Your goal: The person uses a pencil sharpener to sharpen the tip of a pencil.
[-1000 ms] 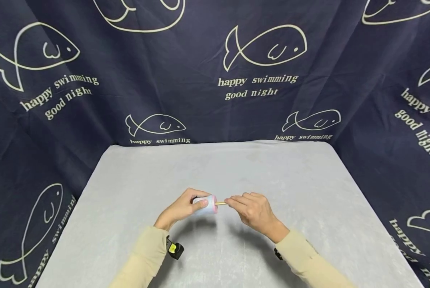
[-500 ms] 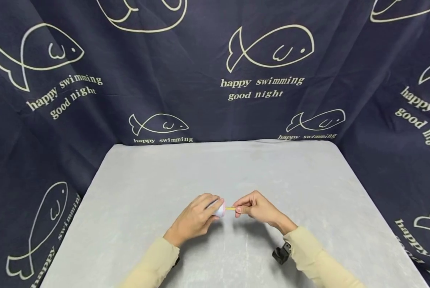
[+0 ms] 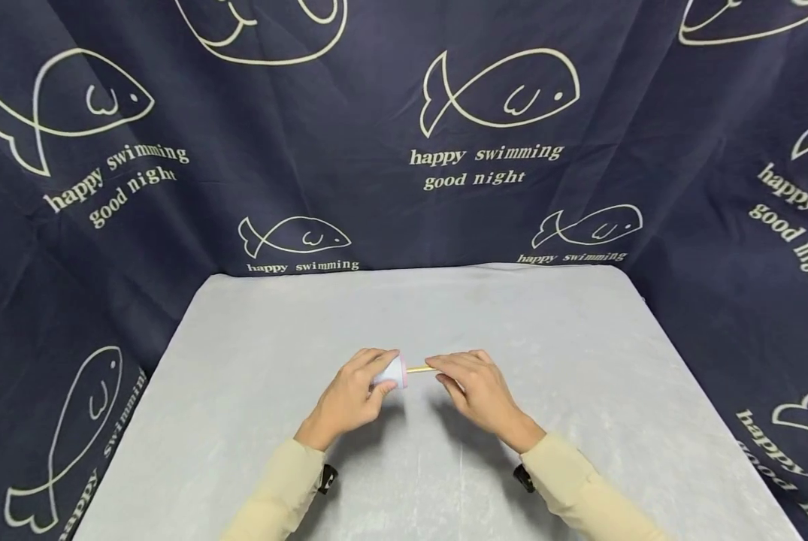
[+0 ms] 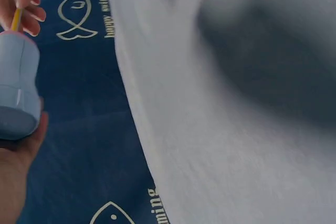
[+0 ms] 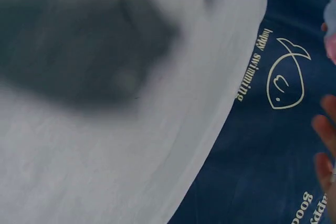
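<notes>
In the head view my left hand [image 3: 346, 394] grips a light blue pencil sharpener [image 3: 394, 371] with a pink end, held above the table. A yellow pencil [image 3: 419, 370] stands in that pink end, level and pointing toward my right hand [image 3: 481, 387]. Fingers and thumb of the right hand pinch the pencil's free end. The left wrist view shows the sharpener's rounded body [image 4: 18, 72] against the left palm, with the pencil [image 4: 16, 19] running up into the right hand's fingers. At the right wrist view's edge, only part of the sharpener [image 5: 331, 24] and some right fingers [image 5: 325, 129] appear.
A pale grey cloth covers the table [image 3: 417, 308]. Dark blue curtains [image 3: 390, 203] with fish drawings and lettering hang behind it and at both sides. A dark wrist device [image 3: 328, 479] shows below the left sleeve, another [image 3: 524, 478] by the right sleeve.
Both hands have twisted back and forth: the left rolled over and back, the right turned thumb-up, then knuckles-up again. Compared with half a second ago, sharpener and pencil sit slightly further left and higher.
</notes>
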### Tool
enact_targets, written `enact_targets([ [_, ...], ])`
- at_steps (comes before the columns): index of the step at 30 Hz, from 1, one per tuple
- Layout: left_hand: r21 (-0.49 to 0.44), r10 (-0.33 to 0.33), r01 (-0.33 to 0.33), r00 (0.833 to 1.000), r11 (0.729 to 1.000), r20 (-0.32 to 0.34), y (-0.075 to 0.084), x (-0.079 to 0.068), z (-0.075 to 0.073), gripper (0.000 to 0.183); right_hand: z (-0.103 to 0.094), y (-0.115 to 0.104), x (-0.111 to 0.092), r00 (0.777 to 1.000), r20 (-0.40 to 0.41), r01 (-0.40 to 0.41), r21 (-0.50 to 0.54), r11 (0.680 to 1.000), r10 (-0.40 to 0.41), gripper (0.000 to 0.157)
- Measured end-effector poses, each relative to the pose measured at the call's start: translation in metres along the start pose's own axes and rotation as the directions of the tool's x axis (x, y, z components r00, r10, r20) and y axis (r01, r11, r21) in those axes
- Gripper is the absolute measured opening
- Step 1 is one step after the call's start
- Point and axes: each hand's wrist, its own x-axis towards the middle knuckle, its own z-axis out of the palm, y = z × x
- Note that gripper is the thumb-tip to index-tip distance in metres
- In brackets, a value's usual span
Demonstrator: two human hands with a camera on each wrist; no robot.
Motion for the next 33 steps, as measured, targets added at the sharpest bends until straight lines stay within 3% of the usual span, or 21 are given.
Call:
enact_targets([
  [3, -0.109, -0.102, 0.108, 0.993, 0.988, 0.066, 0.000, 0.000, -0.005, 0.037, 0.003, 0.002, -0.001, 0.984, -0.113, 0.130, -0.055, 0.990, -0.135, 0.024],
  [5, -0.179, -0.162, 0.184, 0.978, 0.966, 0.131, 0.001, 0.002, -0.007, 0.035, 0.002, 0.003, -0.002, 0.964, -0.159, 0.199, -0.109, 0.974, -0.215, 0.027],
  [9, -0.353, -0.244, 0.331, 0.932, 0.875, 0.267, 0.000, 0.006, -0.012, 0.032, 0.001, 0.005, 0.000, 0.918, -0.204, 0.293, -0.226, 0.929, -0.339, 0.027],
  [13, -0.492, -0.198, 0.367, 0.911, 0.789, 0.362, -0.003, 0.011, -0.018, 0.030, 0.002, 0.006, 0.003, 0.863, -0.252, 0.346, -0.336, 0.876, -0.438, 0.023],
  [16, -0.542, -0.141, 0.356, 0.907, 0.762, 0.397, -0.004, 0.012, -0.020, 0.034, 0.001, 0.004, 0.005, 0.812, -0.295, 0.381, -0.387, 0.840, -0.504, 0.022],
  [18, -0.567, -0.122, 0.359, 0.903, 0.741, 0.412, -0.005, 0.012, -0.019, 0.036, 0.000, 0.002, 0.005, 0.796, -0.303, 0.392, -0.401, 0.828, -0.523, 0.022],
  [20, -0.571, -0.116, 0.361, 0.900, 0.738, 0.419, -0.006, 0.010, -0.018, 0.034, 0.000, -0.001, 0.004, 0.808, -0.286, 0.397, -0.383, 0.834, -0.515, 0.024],
  [22, -0.558, -0.126, 0.365, 0.899, 0.745, 0.420, -0.005, 0.008, -0.017, 0.030, -0.002, -0.005, 0.004, 0.857, -0.244, 0.376, -0.304, 0.875, -0.453, 0.026],
  [25, -0.473, -0.150, 0.318, 0.921, 0.822, 0.359, 0.000, 0.005, -0.014, 0.028, -0.007, -0.010, 0.007, 0.965, -0.106, 0.234, -0.072, 0.970, -0.240, 0.021],
  [26, -0.430, -0.152, 0.287, 0.935, 0.856, 0.322, 0.002, 0.005, -0.013, 0.030, -0.010, -0.011, 0.008, 0.991, -0.029, 0.134, 0.029, 0.991, -0.134, 0.018],
  [27, -0.381, -0.136, 0.238, 0.952, 0.893, 0.275, 0.005, 0.004, -0.012, 0.032, -0.013, -0.011, 0.010, 0.998, 0.061, 0.014, 0.121, 0.993, -0.021, 0.016],
  [28, -0.312, -0.103, 0.171, 0.970, 0.935, 0.222, 0.007, 0.003, -0.009, 0.034, -0.017, -0.012, 0.013, 0.983, 0.165, -0.119, 0.202, 0.972, 0.086, 0.014],
  [29, -0.230, -0.046, 0.085, 0.985, 0.969, 0.169, 0.009, 0.003, -0.007, 0.036, -0.021, -0.011, 0.016, 0.943, 0.283, -0.256, 0.288, 0.923, 0.173, 0.014],
  [31, -0.063, 0.114, -0.109, 0.990, 0.992, 0.078, 0.012, 0.001, -0.001, 0.036, -0.029, -0.008, 0.022, 0.807, 0.509, -0.529, 0.398, 0.750, 0.300, 0.016],
  [33, 0.106, 0.286, -0.284, 0.958, 0.953, 0.000, 0.014, -0.002, 0.004, 0.036, -0.036, -0.004, 0.028, 0.666, 0.670, -0.704, 0.419, 0.574, 0.328, 0.018],
])
